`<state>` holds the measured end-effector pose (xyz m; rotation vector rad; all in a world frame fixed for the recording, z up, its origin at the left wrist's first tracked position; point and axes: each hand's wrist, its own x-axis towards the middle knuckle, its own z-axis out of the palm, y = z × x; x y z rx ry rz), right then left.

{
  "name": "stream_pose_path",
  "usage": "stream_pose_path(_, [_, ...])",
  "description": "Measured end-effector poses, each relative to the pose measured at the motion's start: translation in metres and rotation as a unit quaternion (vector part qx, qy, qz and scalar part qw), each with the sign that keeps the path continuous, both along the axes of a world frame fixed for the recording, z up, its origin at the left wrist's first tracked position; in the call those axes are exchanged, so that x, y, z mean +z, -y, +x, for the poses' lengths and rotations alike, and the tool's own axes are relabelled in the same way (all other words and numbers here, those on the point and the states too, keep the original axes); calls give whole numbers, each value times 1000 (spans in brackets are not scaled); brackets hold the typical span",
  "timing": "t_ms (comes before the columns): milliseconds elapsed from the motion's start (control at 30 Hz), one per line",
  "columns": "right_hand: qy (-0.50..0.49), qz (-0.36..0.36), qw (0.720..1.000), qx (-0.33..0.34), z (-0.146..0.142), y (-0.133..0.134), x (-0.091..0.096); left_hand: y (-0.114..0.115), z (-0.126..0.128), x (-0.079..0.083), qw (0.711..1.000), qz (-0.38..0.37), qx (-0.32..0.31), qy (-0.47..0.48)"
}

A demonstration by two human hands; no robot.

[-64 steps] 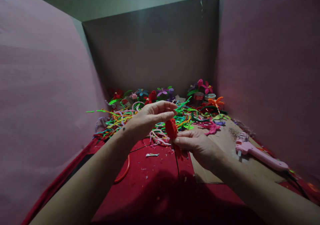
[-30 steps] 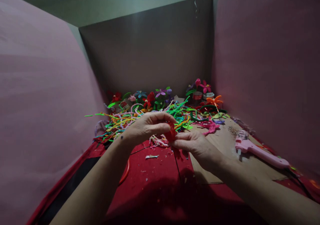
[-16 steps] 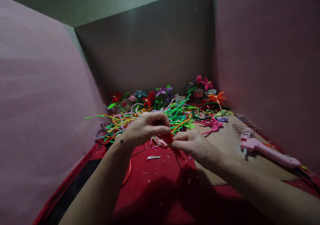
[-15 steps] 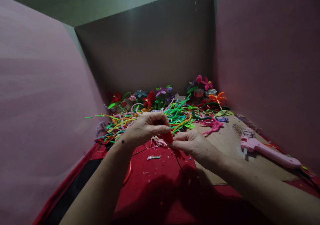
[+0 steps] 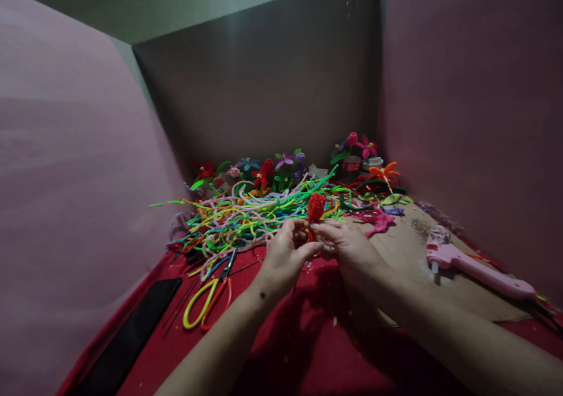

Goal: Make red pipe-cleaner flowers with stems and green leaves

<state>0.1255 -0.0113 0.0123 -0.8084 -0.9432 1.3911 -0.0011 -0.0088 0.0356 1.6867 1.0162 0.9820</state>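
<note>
A red pipe-cleaner flower (image 5: 315, 206) stands upright just above my two hands, which meet at its base over the red table cloth (image 5: 281, 349). My left hand (image 5: 287, 256) is closed, fingertips pinched on the flower's stem. My right hand (image 5: 349, 249) is closed too, its fingers pressed on the same stem from the right. The stem itself is mostly hidden by my fingers. Behind the flower lies a heap of coloured pipe cleaners (image 5: 246, 214).
Scissors with yellow and orange handles (image 5: 206, 299) lie left of my hands, a black flat object (image 5: 127, 343) further left. A pink glue gun (image 5: 472, 264) rests on brown cardboard (image 5: 409, 249) at right. Finished flowers (image 5: 272, 170) and small jars (image 5: 356, 162) line the back. Pink walls enclose both sides.
Both hands have shifted right and turned the red flower upright above the fingers. My left arm moved off the scissors and the black object, which now show.
</note>
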Motion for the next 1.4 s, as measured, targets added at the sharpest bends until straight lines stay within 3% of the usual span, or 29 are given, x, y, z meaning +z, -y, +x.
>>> stream_pose_path(67, [-18,-19,1000,-15,-3,1,-1,2,6,-13,989,106,71,-81])
stream_pose_path(133, [-34,-34,998,-33,-5,2,-2,3,9,-22,950,212,127,-189])
stream_pose_path(233, [-46,-43,996,-61,-10,1,-5,3,8,-29,891,307,147,-299])
stream_pose_path(300, [-59,-38,995,-76,-12,0,-7,2,7,-31,882,328,139,-308])
stream_pose_path(433, [-48,-34,996,-69,-11,0,-12,1,6,-28,930,278,118,-207])
stream_pose_path(567, [-43,3,999,-13,-4,-2,-16,2,7,-18,996,65,57,-7])
stream_pose_path(633, [-77,19,996,38,-2,-2,-15,4,6,-14,992,-60,-3,112])
stream_pose_path(700, [-107,27,991,70,0,-3,-13,5,4,-12,967,-135,-56,210])
stream_pose_path(867, [-137,18,983,125,2,-4,-10,4,0,-11,923,-213,-138,290])
stream_pose_path(967, [-143,-3,984,106,1,-7,-15,3,0,-12,950,-175,-122,227])
stream_pose_path(1033, [-136,-11,987,80,-1,-9,-19,3,1,-13,985,-91,-59,131])
stream_pose_path(1100, [-115,-10,992,52,-3,-9,-20,2,1,-18,999,35,21,4])
stream_pose_path(1233, [-44,2,999,-10,-6,-3,-16,-1,0,-29,935,266,117,-202])
stream_pose_path(1300, [-22,11,999,-24,-7,0,-14,-2,-1,-30,930,278,120,-208])
stream_pose_path(1400, [-24,26,999,-4,-6,0,-15,-1,-4,-24,986,122,67,-96])
